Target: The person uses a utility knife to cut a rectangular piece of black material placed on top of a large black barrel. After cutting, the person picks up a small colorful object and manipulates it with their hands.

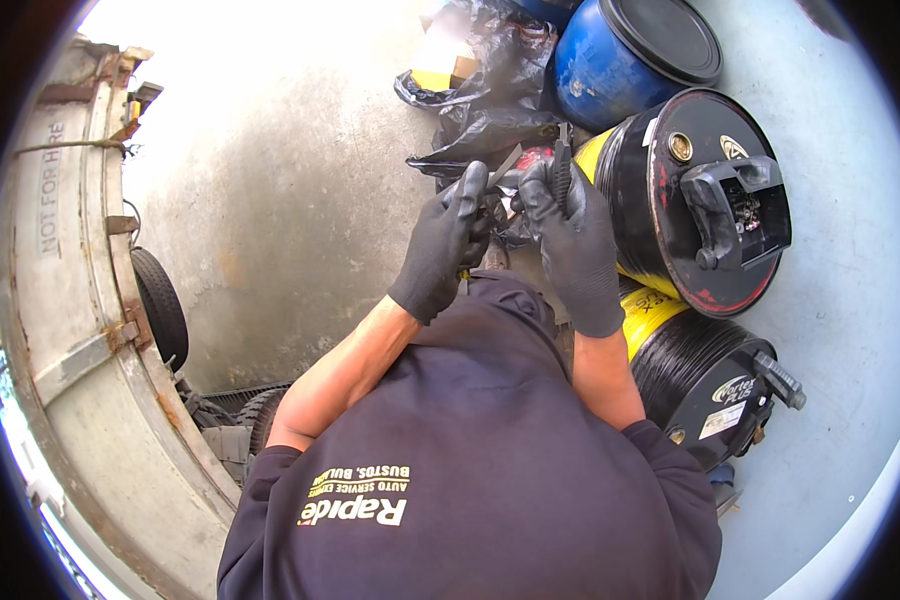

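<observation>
Both my hands wear dark grey gloves and are raised close together in front of my body. My left hand (440, 250) is closed, thumb pointing up, on a thin flat metal piece (506, 165) that slants up to the right. My right hand (575, 245) is wrapped round a slim black tool with a ribbed side (562, 165), held upright; its exact kind is unclear. Something red and shiny (535, 156) shows between and beyond the hands. The lower fingers of both hands are partly hidden.
Black plastic bags (490, 125) with a yellow box (431, 80) lie ahead. At the right stand a blue drum (605, 75), a black drum (660, 200) with a black plastic part on top, and another black-and-yellow drum (690, 370). A rusty metal truck side (100, 330) and a tyre (160, 310) are left.
</observation>
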A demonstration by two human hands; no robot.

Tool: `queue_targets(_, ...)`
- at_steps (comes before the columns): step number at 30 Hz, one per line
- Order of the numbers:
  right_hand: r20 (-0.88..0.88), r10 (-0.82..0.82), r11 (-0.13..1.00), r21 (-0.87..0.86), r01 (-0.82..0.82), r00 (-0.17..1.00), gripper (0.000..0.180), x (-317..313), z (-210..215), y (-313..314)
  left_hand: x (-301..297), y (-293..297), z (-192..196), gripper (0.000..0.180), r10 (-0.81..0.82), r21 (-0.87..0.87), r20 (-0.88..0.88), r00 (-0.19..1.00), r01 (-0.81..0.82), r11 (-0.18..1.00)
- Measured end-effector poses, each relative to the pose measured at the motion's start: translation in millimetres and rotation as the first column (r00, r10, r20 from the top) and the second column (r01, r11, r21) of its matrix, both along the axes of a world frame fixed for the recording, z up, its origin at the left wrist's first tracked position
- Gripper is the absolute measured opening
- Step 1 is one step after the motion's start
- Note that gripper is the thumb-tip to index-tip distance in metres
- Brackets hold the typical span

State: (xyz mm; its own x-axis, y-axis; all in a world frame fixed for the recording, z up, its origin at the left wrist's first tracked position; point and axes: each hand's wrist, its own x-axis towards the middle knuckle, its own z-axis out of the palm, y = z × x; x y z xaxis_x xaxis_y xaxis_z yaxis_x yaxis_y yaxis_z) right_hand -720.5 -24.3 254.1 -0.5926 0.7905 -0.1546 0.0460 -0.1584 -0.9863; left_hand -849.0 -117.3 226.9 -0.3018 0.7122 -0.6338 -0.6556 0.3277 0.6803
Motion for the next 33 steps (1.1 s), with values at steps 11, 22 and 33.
queue_targets(11,0.039,-0.090,0.996,0.003,0.090,0.995,0.013,-0.6,10.3,13.3,-6.5,3.7,-16.2,0.050,0.030,0.151,-0.369,0.929,0.028,0.988)
queue_targets(22,-0.072,-0.044,0.983,-0.179,0.031,0.996,0.011,-5.8,-8.9,-0.3,-5.5,8.9,-10.9,0.032,0.157,0.150,-0.179,0.971,-0.131,0.980)
queue_targets(33,-0.002,-0.228,0.972,-0.057,0.228,0.974,0.013,33.4,-67.3,59.4,-35.7,-15.2,-65.5,0.024,0.424,0.119,0.269,0.865,-0.466,0.877)
